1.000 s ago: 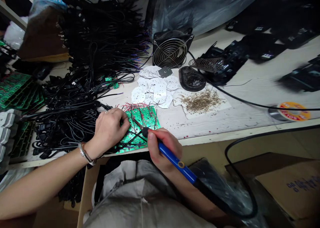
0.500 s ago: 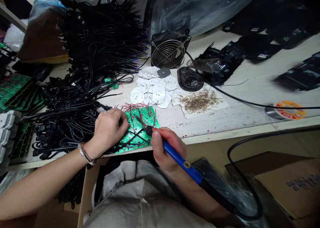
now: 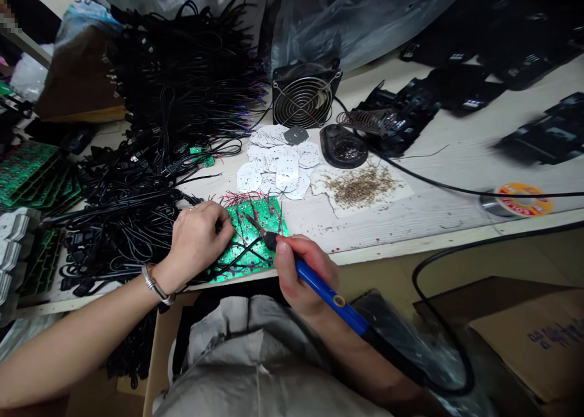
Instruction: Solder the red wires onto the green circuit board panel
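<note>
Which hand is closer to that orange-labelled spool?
Right. The right hand holds the blue iron left of the spool; the left hand is farther left, at the green board.

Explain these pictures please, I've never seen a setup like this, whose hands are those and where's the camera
No machine here: a person works with two bare hands, and every picture comes from one camera worn on that person's head, looking down. The right hand holds a blue-handled soldering iron, its tip over a green circuit board. The left hand is at the board's left side; whether it grips anything is hidden. Red and black wires lie across the board. Elsewhere on the bench are black cables, white plates, a fan and a spool.
</note>
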`<state>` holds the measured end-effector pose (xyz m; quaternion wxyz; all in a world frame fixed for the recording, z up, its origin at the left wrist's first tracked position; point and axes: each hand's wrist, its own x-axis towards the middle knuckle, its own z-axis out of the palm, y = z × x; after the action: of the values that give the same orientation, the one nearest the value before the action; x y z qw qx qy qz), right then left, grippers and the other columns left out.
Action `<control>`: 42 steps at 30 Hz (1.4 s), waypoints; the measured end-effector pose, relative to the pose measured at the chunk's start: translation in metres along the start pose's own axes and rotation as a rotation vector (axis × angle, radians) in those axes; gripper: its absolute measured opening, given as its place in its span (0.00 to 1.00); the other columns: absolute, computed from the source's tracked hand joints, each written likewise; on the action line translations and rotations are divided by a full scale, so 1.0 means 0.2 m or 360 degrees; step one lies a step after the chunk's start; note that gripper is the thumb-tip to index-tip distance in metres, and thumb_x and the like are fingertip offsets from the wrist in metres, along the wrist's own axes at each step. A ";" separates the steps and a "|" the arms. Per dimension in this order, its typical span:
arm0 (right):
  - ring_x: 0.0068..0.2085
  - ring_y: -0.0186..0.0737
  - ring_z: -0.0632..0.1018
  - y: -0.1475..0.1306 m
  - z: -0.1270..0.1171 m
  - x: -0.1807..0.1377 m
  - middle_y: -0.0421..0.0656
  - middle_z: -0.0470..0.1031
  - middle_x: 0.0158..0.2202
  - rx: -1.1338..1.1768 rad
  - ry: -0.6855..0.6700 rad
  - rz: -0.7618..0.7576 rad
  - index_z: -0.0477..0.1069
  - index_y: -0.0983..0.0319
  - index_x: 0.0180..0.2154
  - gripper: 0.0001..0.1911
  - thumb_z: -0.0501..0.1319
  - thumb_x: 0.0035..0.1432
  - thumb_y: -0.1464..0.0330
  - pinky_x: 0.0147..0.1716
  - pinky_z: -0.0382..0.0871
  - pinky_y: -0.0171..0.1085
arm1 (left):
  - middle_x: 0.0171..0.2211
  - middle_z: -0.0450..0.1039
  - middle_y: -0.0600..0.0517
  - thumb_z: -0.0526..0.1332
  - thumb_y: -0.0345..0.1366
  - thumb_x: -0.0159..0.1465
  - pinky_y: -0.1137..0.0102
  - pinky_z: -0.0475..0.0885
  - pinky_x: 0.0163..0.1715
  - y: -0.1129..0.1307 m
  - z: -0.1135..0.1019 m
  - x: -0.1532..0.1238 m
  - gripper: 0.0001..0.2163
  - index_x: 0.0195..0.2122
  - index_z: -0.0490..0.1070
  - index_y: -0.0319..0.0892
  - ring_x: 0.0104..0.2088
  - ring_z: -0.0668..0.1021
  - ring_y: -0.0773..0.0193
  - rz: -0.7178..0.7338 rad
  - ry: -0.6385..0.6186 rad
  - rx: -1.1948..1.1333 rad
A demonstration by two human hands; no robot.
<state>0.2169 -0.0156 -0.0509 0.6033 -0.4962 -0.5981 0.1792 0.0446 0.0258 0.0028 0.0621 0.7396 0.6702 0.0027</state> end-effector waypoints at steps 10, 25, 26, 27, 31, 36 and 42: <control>0.26 0.34 0.79 0.00 0.00 0.00 0.38 0.78 0.26 0.0008 0.0021 0.0026 0.71 0.59 0.32 0.04 0.59 0.61 0.71 0.29 0.76 0.31 | 0.33 0.77 0.49 0.53 0.35 0.61 0.66 0.68 0.35 -0.01 0.01 0.00 0.08 0.28 0.69 0.42 0.33 0.77 0.59 0.0019 0.0018 -0.0013; 0.27 0.34 0.80 0.00 -0.01 0.00 0.38 0.79 0.26 0.0031 -0.0012 0.0069 0.72 0.58 0.33 0.04 0.59 0.60 0.71 0.30 0.76 0.32 | 0.32 0.76 0.50 0.53 0.35 0.61 0.66 0.68 0.36 -0.04 0.03 -0.01 0.07 0.29 0.69 0.42 0.33 0.76 0.59 0.0075 0.0069 -0.0167; 0.26 0.34 0.80 0.00 -0.01 0.00 0.38 0.79 0.26 0.0035 -0.0007 0.0063 0.72 0.59 0.33 0.04 0.59 0.60 0.72 0.30 0.76 0.32 | 0.32 0.76 0.50 0.53 0.35 0.61 0.65 0.68 0.37 -0.04 0.03 -0.01 0.08 0.29 0.69 0.42 0.33 0.76 0.60 0.0091 0.0075 -0.0208; 0.26 0.34 0.79 0.00 -0.01 0.00 0.37 0.79 0.26 0.0038 -0.0007 0.0061 0.72 0.59 0.33 0.04 0.59 0.60 0.72 0.29 0.76 0.31 | 0.33 0.76 0.49 0.53 0.35 0.61 0.65 0.69 0.38 -0.05 0.03 -0.01 0.08 0.30 0.70 0.42 0.34 0.77 0.60 0.0109 0.0079 -0.0256; 0.25 0.34 0.79 -0.01 -0.02 0.00 0.38 0.78 0.26 0.0038 -0.0035 0.0091 0.72 0.59 0.32 0.04 0.59 0.61 0.71 0.28 0.75 0.31 | 0.37 0.76 0.49 0.54 0.35 0.62 0.65 0.70 0.41 -0.06 0.02 -0.01 0.07 0.31 0.71 0.42 0.36 0.77 0.61 0.0186 0.0059 -0.0397; 0.25 0.33 0.79 -0.01 -0.02 0.01 0.37 0.78 0.24 0.0077 -0.0091 0.0050 0.71 0.59 0.31 0.05 0.59 0.60 0.72 0.28 0.74 0.30 | 0.37 0.76 0.50 0.54 0.32 0.62 0.64 0.70 0.41 -0.06 0.00 0.00 0.07 0.30 0.70 0.42 0.37 0.77 0.61 0.0277 -0.0017 -0.0312; 0.24 0.33 0.78 -0.01 0.00 0.01 0.37 0.77 0.23 0.0039 -0.0141 0.0031 0.71 0.59 0.29 0.06 0.59 0.60 0.71 0.27 0.73 0.31 | 0.38 0.76 0.48 0.54 0.31 0.62 0.63 0.71 0.41 -0.06 -0.02 0.01 0.08 0.30 0.72 0.40 0.37 0.77 0.60 0.0345 -0.0106 -0.0170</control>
<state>0.2170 -0.0161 -0.0482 0.5805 -0.4864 -0.6170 0.2141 0.0335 0.0291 0.0059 0.1230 0.8031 0.5827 0.0205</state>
